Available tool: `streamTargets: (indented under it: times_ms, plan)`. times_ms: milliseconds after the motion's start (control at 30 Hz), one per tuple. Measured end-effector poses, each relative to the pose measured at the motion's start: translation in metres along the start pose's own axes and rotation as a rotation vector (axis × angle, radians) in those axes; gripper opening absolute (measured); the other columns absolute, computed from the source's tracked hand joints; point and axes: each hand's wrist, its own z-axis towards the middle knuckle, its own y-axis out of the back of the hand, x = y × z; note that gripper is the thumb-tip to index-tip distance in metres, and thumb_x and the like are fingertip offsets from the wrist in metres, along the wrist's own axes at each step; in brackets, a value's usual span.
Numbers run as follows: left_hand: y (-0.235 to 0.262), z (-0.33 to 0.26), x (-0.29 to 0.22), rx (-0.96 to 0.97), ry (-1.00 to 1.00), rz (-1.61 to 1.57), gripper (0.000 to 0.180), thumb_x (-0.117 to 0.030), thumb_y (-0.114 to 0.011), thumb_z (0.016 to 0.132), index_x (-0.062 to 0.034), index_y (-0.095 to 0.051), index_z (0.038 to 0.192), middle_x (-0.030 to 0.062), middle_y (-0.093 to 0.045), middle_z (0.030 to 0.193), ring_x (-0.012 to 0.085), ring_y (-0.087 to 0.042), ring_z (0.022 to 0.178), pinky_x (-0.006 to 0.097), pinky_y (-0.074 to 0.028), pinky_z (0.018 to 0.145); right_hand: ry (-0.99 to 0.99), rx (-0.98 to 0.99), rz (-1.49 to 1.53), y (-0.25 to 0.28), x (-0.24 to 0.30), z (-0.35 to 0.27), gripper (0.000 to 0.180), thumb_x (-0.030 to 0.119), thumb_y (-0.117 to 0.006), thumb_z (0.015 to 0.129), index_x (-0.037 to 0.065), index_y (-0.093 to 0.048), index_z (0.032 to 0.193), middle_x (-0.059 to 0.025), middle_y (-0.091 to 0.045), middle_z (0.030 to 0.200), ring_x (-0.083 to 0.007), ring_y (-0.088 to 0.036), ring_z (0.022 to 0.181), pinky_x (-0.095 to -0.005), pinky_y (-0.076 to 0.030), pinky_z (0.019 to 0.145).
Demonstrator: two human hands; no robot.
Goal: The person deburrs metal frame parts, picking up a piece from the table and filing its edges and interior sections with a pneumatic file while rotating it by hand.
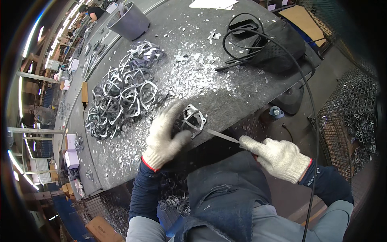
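My left hand (166, 135), in a white knit glove, grips a silvery metal frame part (196, 119) with rounded openings at the table's near edge. Its fingers curl behind the part and its thumb lies along the near side. My right hand (278, 157), gloved too, is closed round a flat metal file (223, 136), with the index finger stretched along it. The file's handle is mostly hidden in the glove. The file's tip points at the frame part, a small gap from its right edge. A heap of similar metal parts (121, 94) lies left of my left hand.
Metal flakes (193, 72) cover the dark table (173, 24). A grey bucket (129, 22) stands at the far left. A black bag (278, 46) with a looped cable (310, 109) lies at right, the cable hanging past my right arm. Wire baskets (336, 135) of parts stand right.
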Motion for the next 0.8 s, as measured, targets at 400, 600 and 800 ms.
streamTargets:
  times_ms: [400,600,800]
  plan:
    - [-0.008,-0.005,0.011,0.046,-0.053,0.200,0.080,-0.009,-0.094,0.075,-0.0017,-0.071,0.151,0.0221,-0.068,0.159,0.0456,-0.059,0.153,0.056,-0.044,0.129,0.037,0.077,-0.373,0.044,-0.005,0.078,0.070,0.013,-0.061,0.108,0.044,-0.053,0.170,-0.0127,-0.069,0.081,-0.0334,-0.079,0.071,-0.0471,-0.066,0.062]
    - [-0.008,-0.005,0.012,0.078,-0.056,0.209,0.073,-0.019,-0.091,0.088,-0.0205,-0.069,0.157,0.0178,-0.067,0.161,0.0451,-0.058,0.153,0.060,-0.041,0.130,0.029,0.183,-0.260,0.055,-0.001,0.095,0.070,0.020,-0.071,0.105,0.040,-0.052,0.170,-0.0150,-0.077,0.088,-0.0375,-0.079,0.076,-0.0519,-0.065,0.067]
    - [-0.009,0.000,0.004,0.086,-0.127,0.209,0.069,-0.022,-0.091,0.088,-0.0200,-0.070,0.154,0.0164,-0.069,0.153,0.0441,-0.061,0.148,0.060,-0.043,0.127,0.038,0.317,-0.109,0.060,0.005,0.067,0.070,0.020,-0.066,0.107,0.041,-0.049,0.171,-0.0164,-0.075,0.082,-0.0392,-0.080,0.075,-0.0530,-0.065,0.065]
